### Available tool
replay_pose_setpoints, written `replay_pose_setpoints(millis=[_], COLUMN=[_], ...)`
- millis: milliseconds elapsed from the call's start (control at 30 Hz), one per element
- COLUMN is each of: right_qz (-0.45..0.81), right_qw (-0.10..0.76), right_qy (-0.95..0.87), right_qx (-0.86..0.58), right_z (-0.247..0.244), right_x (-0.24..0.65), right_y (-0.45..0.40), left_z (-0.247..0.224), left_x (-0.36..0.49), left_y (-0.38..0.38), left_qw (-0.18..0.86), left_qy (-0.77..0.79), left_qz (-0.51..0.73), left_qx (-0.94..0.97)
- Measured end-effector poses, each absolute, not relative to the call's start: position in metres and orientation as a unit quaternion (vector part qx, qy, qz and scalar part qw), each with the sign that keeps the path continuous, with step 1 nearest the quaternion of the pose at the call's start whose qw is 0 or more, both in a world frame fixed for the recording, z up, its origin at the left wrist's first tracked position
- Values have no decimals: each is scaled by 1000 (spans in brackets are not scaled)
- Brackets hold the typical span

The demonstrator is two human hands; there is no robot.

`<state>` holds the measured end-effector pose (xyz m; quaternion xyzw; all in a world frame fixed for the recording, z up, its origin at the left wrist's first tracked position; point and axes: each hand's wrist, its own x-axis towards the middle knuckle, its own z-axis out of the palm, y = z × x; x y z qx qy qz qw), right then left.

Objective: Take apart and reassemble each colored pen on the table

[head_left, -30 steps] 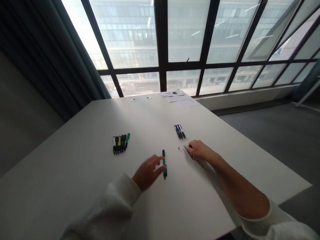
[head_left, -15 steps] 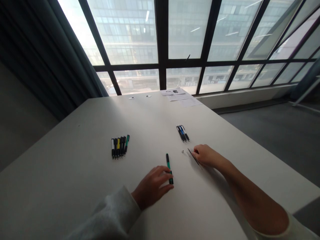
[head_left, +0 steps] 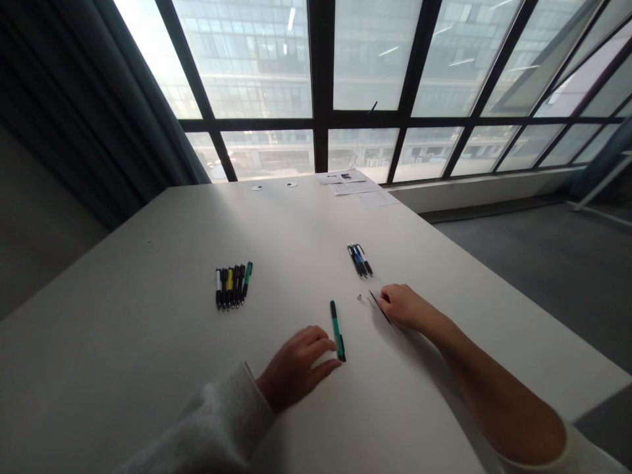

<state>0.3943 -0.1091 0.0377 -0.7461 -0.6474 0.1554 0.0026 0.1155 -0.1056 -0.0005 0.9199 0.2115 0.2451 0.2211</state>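
Green-and-black pen [head_left: 338, 331], lying flat, left hand [head_left: 296, 367] curled beside it, right hand [head_left: 405, 307] over black rod [head_left: 380, 307]

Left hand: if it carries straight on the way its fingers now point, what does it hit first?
The left hand would most likely meet the green-and-black pen first, near the pen's lower end. The fingertips sit very close to it, though depth makes it hard to tell whether they already touch.

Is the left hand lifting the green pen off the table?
No, the green pen lies on the table beside the left hand.
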Motion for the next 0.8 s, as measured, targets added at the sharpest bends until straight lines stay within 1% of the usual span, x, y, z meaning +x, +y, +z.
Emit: replay_pose_setpoints(millis=[200,800], right_qz=[153,163], right_qw=[3,1], right_qy=[-638,-633], right_qx=[-755,-757], right_z=[40,40], right_x=[395,394], right_y=[-110,-108], left_z=[-2,1], left_x=[113,117], left_y=[-107,-108], left_qw=[169,69], left_qy=[251,216], left_qz=[218,131], left_qx=[928,965])
